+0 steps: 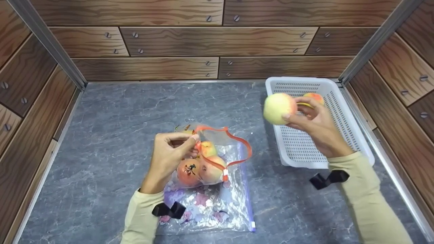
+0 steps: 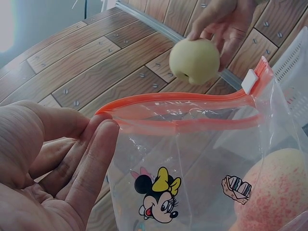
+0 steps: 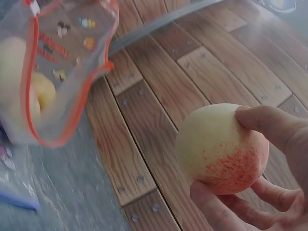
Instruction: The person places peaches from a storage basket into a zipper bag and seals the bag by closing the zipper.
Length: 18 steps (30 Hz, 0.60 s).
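My left hand pinches the orange rim of a clear zip bag between thumb and fingers. The bag's mouth gapes, with a white slider at one end and cartoon prints on its sides. Several fruits, among them a reddish one, sit inside it. My right hand grips a pale yellow apple with a red-speckled blush, held up at the left side of a white basket, apart from the bag. In the right wrist view, thumb and fingertips clasp the apple.
Another red and yellow fruit lies in the basket at the far right. Beneath the open bag, a second clear bag with a purple zip lies flat on the grey tabletop. Wood-patterned walls enclose the back and sides.
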{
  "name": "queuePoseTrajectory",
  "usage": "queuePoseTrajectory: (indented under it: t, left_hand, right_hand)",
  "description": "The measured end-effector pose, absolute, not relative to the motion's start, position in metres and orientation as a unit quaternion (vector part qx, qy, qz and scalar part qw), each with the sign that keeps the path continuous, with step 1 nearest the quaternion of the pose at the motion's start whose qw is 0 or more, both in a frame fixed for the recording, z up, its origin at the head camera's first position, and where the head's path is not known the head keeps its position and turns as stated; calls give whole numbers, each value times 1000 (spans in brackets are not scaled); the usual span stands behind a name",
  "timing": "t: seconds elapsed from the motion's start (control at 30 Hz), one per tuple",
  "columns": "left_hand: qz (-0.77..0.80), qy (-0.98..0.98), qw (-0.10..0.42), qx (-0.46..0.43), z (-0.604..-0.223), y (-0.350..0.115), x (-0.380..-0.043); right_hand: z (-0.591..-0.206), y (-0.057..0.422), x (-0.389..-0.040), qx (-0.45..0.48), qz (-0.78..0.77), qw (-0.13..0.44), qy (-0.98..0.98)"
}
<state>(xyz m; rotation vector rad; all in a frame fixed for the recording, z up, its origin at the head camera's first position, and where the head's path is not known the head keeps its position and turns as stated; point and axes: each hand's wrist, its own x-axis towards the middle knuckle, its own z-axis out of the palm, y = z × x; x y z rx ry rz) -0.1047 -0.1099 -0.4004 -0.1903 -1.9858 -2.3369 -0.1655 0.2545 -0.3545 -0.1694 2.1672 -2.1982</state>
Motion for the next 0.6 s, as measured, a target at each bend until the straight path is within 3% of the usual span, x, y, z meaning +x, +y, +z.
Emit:
queuePoseTrajectory:
  t: [0.4, 0.6]
  left_hand:
    - [-756, -651, 31, -64, -401, -108, -106]
    - [-760, -645, 37, -65, -401, -108, -106]
  right_hand:
    - [-366, 205, -141, -92, -721, 64, 684]
    - [-370, 185, -133, -136, -707, 53, 692]
